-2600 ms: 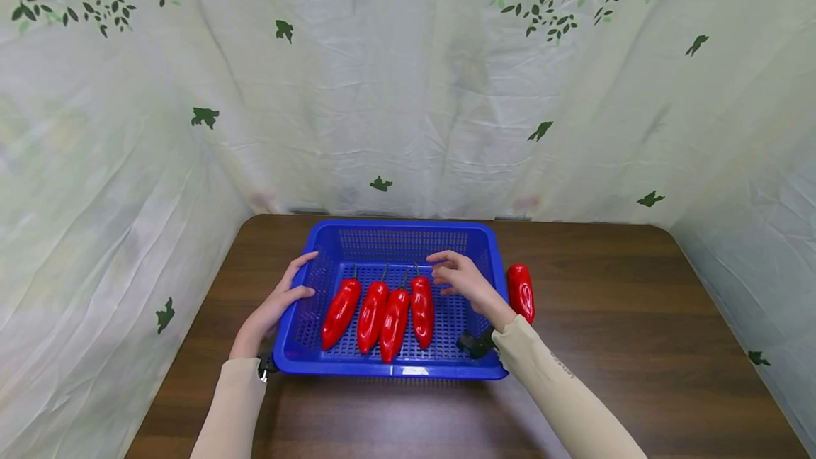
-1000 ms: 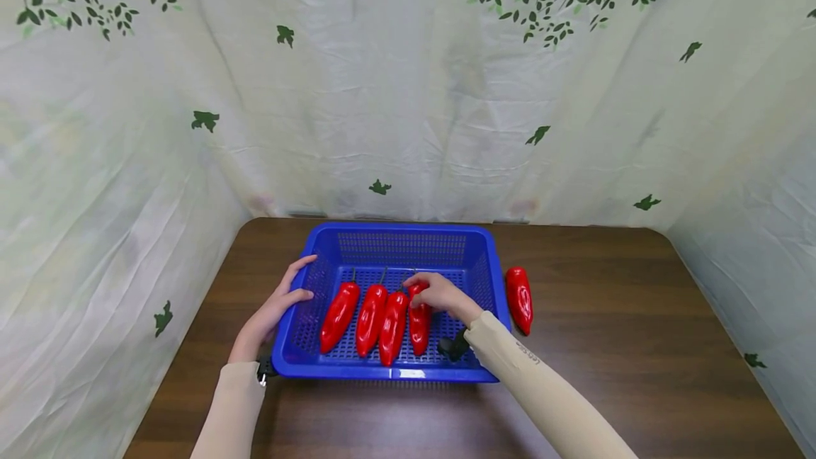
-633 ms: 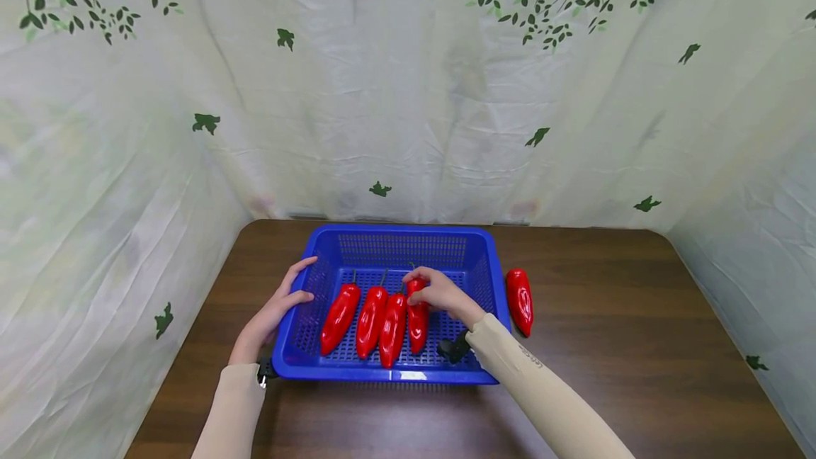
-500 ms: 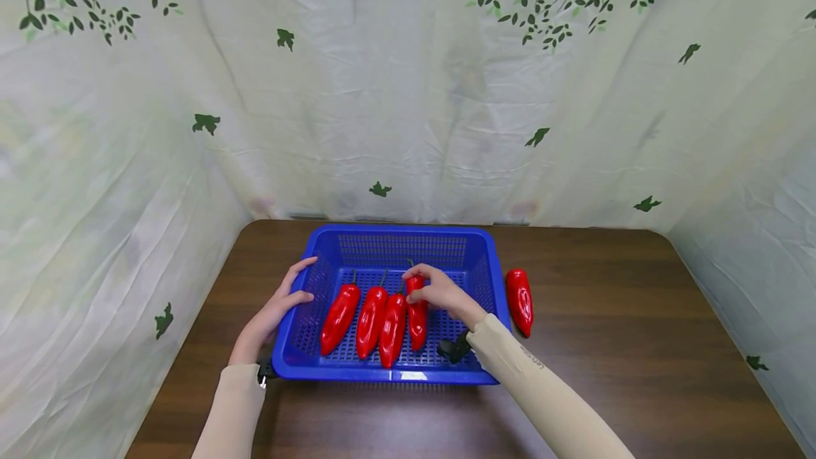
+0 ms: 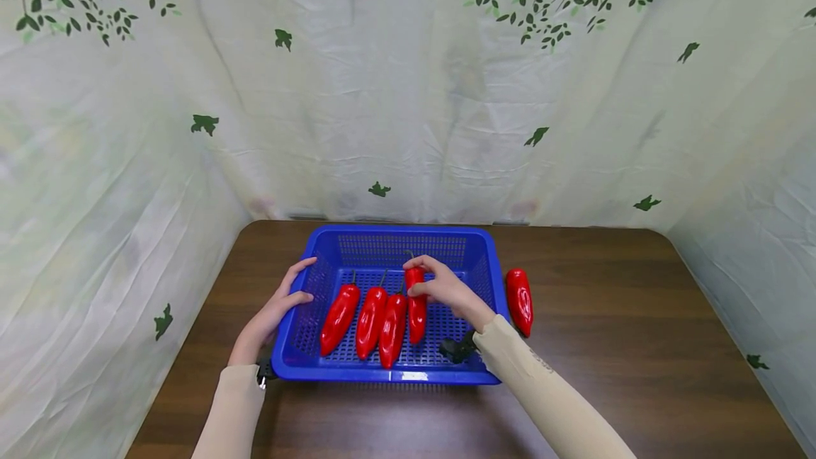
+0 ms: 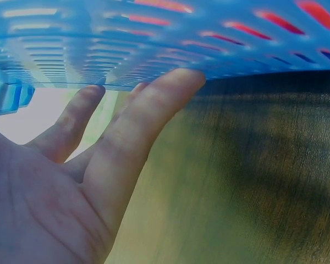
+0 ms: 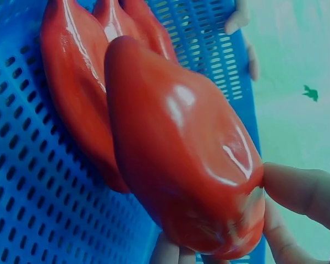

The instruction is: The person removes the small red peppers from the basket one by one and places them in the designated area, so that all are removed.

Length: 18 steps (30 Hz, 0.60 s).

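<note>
In the head view a blue perforated plastic basket (image 5: 363, 375) stands on the table with red chili peppers in it. My right hand (image 5: 449, 289) pinches the rightmost pepper (image 5: 417, 321) near its stem end, between thumb and fingers. The right wrist view shows this glossy pepper (image 7: 176, 143) up close, overlapping its neighbours. Left of it lie three more peppers, a left one (image 5: 340, 321), a middle one (image 5: 371, 324) and a right one (image 5: 392, 335), stems pointing away. My left hand (image 5: 274, 310) rests at the basket's left rim, thumb and fingers spread and fairly straight.
One more red pepper (image 5: 519, 299) lies on the brown wooden table (image 5: 637, 338), just right of the basket. Behind the table and at both sides hangs a pale cloth (image 5: 427, 105) printed with leaves. A black wrist device (image 5: 457, 349) sits below my right wrist.
My right hand moved left over the rightmost pepper and took hold of it. That pepper has since shifted up and slightly away. The left hand has stayed at the basket rim.
</note>
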Tool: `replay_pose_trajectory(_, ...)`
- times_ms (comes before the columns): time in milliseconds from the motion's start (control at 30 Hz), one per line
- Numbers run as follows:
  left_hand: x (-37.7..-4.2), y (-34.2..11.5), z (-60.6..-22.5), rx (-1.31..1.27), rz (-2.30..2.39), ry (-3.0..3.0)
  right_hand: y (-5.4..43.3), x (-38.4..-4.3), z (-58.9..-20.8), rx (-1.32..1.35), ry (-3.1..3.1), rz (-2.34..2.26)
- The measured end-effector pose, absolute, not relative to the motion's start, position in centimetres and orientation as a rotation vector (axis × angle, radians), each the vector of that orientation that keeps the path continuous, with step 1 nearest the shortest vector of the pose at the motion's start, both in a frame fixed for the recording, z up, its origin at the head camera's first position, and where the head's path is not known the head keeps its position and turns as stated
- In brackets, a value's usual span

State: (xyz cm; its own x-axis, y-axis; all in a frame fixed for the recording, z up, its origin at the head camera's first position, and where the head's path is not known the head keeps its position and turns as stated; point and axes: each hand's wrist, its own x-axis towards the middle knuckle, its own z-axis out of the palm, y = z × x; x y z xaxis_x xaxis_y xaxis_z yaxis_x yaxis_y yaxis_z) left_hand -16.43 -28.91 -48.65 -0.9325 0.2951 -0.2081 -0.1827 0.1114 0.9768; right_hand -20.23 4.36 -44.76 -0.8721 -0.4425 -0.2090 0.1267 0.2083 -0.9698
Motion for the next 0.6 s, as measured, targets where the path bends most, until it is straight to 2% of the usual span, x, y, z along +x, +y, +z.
replay_pose_trajectory(600,-16.4,-28.9,-48.7,0.109,1.877,2.055,6.3,-20.1,-43.1,-0.299,2.041,-1.74)
